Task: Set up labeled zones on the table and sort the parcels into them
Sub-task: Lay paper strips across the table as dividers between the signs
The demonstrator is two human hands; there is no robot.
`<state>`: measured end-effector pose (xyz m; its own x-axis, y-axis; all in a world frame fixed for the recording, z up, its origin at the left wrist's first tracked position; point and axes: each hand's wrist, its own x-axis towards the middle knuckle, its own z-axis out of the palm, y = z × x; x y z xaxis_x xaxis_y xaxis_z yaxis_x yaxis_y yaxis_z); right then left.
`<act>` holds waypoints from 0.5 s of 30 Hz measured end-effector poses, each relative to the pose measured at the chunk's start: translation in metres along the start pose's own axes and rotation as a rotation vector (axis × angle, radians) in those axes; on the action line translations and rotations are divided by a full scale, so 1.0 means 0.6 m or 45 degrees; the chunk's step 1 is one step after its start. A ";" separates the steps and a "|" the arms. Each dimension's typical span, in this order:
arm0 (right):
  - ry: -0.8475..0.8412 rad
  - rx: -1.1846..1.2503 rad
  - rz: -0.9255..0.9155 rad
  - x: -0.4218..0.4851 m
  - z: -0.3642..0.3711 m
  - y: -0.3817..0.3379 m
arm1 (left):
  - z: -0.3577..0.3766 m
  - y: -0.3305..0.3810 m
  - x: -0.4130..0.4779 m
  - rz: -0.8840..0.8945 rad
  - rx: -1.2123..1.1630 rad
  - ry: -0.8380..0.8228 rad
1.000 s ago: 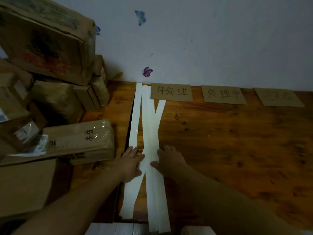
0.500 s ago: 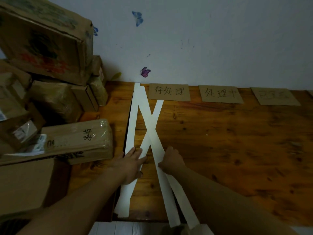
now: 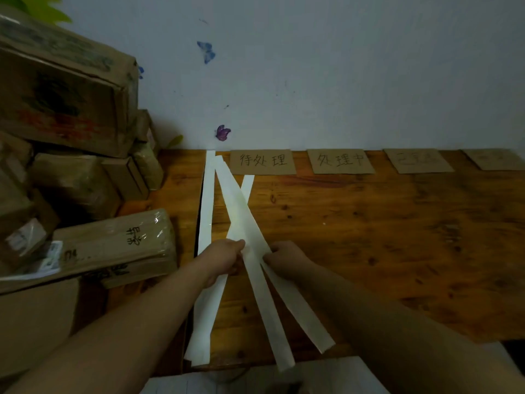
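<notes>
Several long white paper strips [image 3: 241,214] lie crossed on the wooden table [image 3: 369,237], fanning out from its far left end toward me. My left hand [image 3: 224,258] pinches the strips where they cross. My right hand [image 3: 287,258] grips the strips from the right side at the same spot. Several cardboard labels sit along the wall: one with handwriting [image 3: 262,162], a second [image 3: 341,161], a third faint one [image 3: 417,160] and a fourth [image 3: 494,158]. A pile of cardboard parcels [image 3: 71,180] fills the left, with a long flat one [image 3: 113,245] nearest my left arm.
A large box [image 3: 62,95] tops the parcel stack against the wall. Butterfly stickers [image 3: 222,132] dot the wall. White paper sheets [image 3: 255,379] lie at the table's near edge. The table's wood is bare to the right of the strips.
The near ends of two strips have swung further right, spreading the fan. My left hand went from resting flat to pinching the strips, and my right hand has closed on them.
</notes>
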<state>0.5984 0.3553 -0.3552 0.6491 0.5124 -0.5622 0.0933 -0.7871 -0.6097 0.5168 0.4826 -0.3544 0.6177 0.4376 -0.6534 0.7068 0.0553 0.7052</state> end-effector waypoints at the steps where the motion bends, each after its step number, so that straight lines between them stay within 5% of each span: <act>1: 0.014 0.021 -0.011 -0.010 -0.009 -0.004 | 0.003 0.012 -0.005 -0.031 -0.160 -0.037; 7: -0.030 0.137 -0.045 -0.065 -0.058 -0.004 | 0.022 0.077 -0.026 -0.030 -0.753 -0.053; 15: -0.038 0.109 -0.085 -0.078 -0.152 0.068 | 0.080 0.208 -0.002 0.253 -0.600 0.007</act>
<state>0.6406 0.2678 -0.3031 0.6205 0.5737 -0.5347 0.0700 -0.7196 -0.6908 0.6208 0.4456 -0.2787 0.7220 0.4851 -0.4934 0.3430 0.3684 0.8641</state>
